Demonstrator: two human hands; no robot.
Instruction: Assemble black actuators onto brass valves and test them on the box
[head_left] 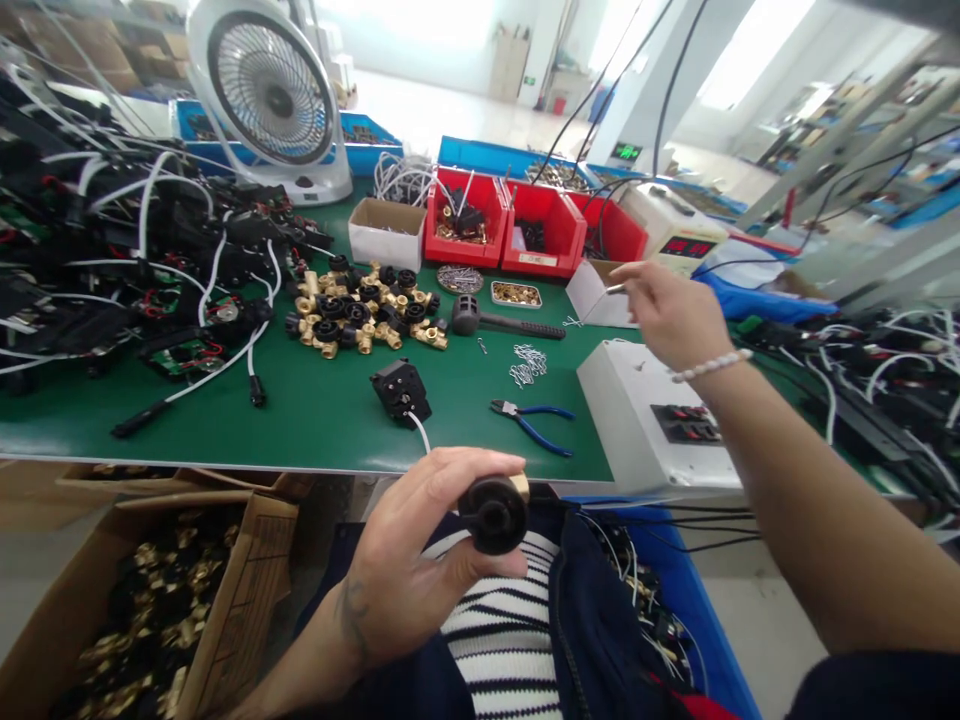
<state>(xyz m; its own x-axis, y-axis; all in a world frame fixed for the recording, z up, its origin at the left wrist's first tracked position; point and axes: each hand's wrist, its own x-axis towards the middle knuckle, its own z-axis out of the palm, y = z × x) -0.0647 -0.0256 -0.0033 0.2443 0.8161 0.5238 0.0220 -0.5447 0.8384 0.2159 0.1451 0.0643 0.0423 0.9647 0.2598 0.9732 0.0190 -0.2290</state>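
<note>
My left hand [420,555] is closed around a brass fitting with a round black plastic end [495,515], held up in front of my lap with the black end facing me. Out to the right, my right hand [671,310] pinches a small silvery metal piece [616,290], too small to name exactly, over a little white carton [600,300]. On the green table [330,420] between them lie blue-handled cutting pliers [532,425], a pile of thin wire clips [529,365] and a black module [402,390] with a white cable.
Brass fittings with black caps [367,310] are heaped mid-table, beside a black mallet [506,322]. Red bins [540,235] and a fan [270,100] stand behind. A white switch box [652,420] is under my right forearm; cabled assemblies [142,260] crowd the left.
</note>
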